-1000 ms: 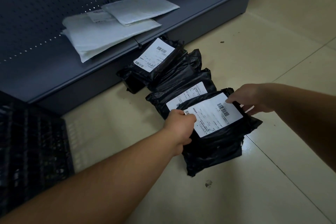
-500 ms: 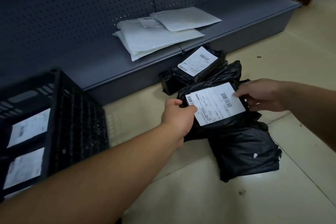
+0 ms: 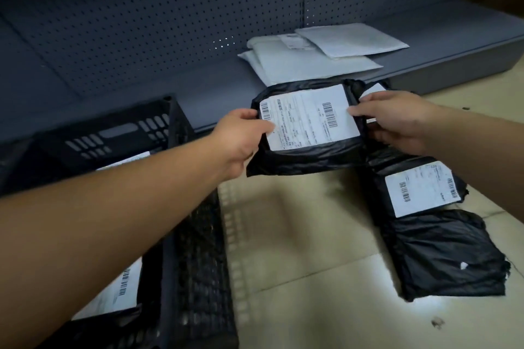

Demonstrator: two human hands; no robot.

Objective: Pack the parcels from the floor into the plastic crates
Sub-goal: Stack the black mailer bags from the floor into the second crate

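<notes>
A black parcel [image 3: 307, 133] with a white barcoded label is held flat in the air, between the black crate [image 3: 181, 207] and the floor parcels [image 3: 425, 221]. The left hand [image 3: 241, 142] pinches its left edge, the right hand [image 3: 397, 119] its right; both arms are outstretched.

A black parcel [image 3: 309, 133] with a white shipping label was held above the floor, the left hand [image 3: 241, 142] pinching its left edge and the right hand [image 3: 397, 119] gripping its right edge. To the left stood a black plastic crate [image 3: 195, 278], with labelled parcels lying inside it. On the tiled floor [image 3: 297, 278] at the right lay a labelled black parcel [image 3: 419, 193] and, nearer the camera, a plain black parcel [image 3: 445, 255]. Behind, white padded envelopes [image 3: 312, 62] rested on the dark shelf base [image 3: 453, 51] below a pegboard back panel [image 3: 141, 8].
</notes>
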